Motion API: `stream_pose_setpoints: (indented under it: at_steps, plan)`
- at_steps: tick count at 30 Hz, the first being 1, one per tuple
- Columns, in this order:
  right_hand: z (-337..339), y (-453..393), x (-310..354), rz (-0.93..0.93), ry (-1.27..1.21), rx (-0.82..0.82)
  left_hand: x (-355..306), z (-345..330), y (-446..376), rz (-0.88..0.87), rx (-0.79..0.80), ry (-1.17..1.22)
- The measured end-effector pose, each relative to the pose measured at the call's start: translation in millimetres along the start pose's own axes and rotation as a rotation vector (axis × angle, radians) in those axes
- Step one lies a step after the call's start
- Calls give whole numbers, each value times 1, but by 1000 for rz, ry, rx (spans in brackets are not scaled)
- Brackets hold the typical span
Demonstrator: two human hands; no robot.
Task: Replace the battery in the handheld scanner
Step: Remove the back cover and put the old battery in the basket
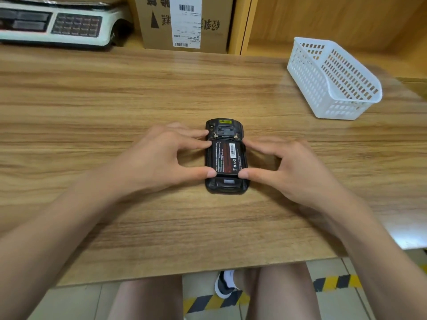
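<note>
The black handheld scanner (225, 184) lies face down in the middle of the wooden table (115, 100), its back cover off. A black battery (227, 157) with a red-printed label and a white barcode sticker sits in its open compartment. My left hand (159, 158) is at the scanner's left side, thumb tip on the battery's near left corner, fingertips at the upper left edge. My right hand (286, 166) mirrors it on the right, thumb on the near right corner, fingers along the right edge. Both hands pinch the battery from its sides.
A white perforated plastic basket (332, 79) stands at the back right of the table. Behind the table are a weighing scale (57, 24) at the left and a cardboard box (184, 21) with a shipping label. The table's front edge runs just above my knees.
</note>
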State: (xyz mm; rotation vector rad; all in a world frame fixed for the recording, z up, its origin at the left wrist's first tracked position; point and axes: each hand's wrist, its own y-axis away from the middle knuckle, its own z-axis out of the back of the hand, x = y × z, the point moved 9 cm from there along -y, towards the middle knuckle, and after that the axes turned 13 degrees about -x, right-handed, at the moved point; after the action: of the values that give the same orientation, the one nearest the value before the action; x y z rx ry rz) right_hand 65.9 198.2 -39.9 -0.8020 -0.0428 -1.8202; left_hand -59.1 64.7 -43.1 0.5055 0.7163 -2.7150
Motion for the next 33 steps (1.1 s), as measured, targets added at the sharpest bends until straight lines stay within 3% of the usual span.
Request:
stream_pose_setpoints:
  at_steps: [9,20,33]
  plan:
    - [-5,0,3,179,161,23,-14,-3,1,-150,18,-182]
    - [-4,12,20,460,287,-147,-21,-6,7,-247,69,-356]
    - [-4,16,29,550,325,-229,-19,-4,6,-191,46,-295]
